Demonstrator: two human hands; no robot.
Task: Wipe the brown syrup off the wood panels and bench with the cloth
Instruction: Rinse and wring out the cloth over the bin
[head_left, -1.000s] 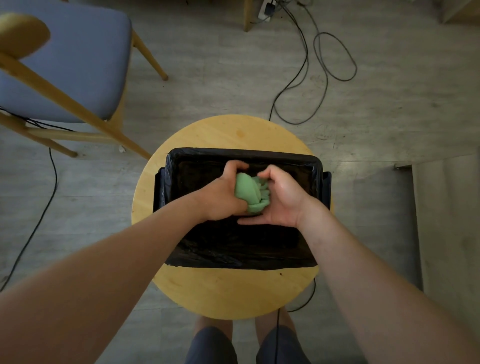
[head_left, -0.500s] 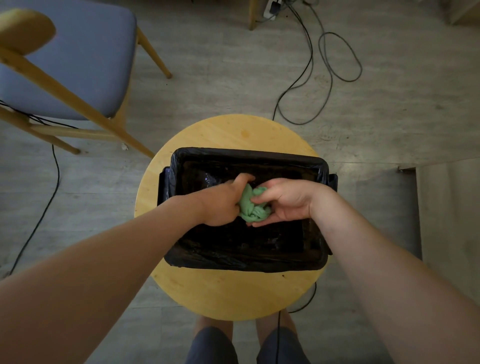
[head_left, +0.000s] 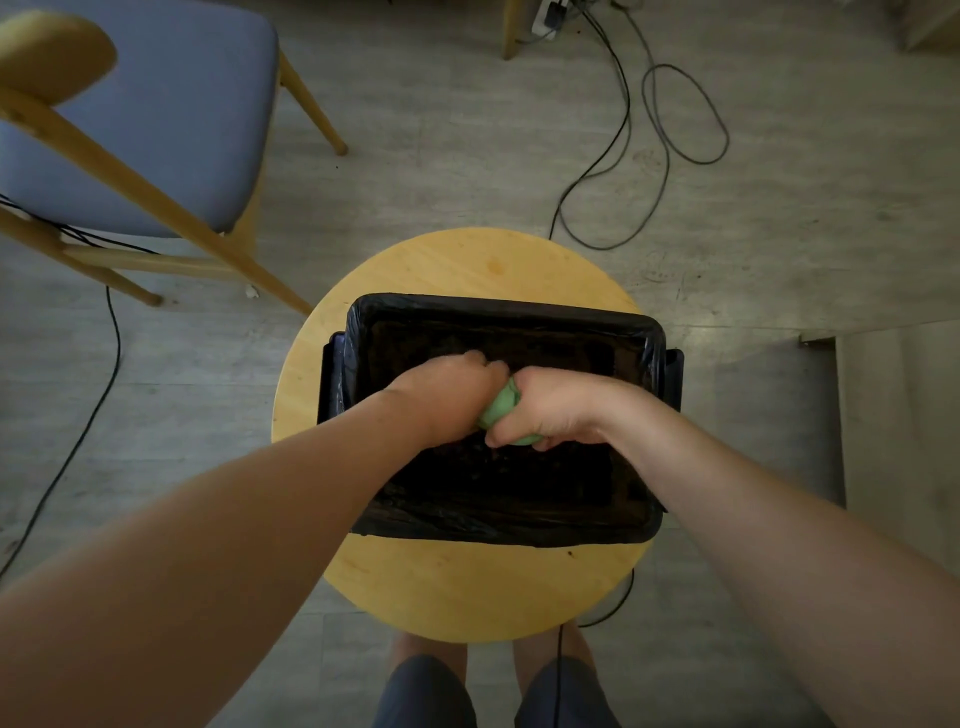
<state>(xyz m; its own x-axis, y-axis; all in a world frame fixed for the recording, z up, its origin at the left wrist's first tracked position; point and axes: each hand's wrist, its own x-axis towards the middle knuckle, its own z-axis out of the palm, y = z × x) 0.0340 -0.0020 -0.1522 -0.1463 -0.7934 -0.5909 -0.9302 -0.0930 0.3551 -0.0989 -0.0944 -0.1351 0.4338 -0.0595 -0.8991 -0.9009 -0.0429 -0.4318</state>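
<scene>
Cloth (head_left: 500, 413): green, bunched, held at frame centre over the black-lined bin (head_left: 498, 307).
Left hand (head_left: 449, 397): fingers clenched round the cloth's left end.
Right hand (head_left: 553, 410): fingers clenched round its right end.
Axis: judged left to right between the fists, with both hands equally near.

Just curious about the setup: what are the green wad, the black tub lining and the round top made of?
Green cloth: soft fabric, matte, bunched into folds. Black lining: likely thin plastic film, glossy and wrinkled over the rim. Round top: seemingly light wood, smooth, faint grain.
</scene>
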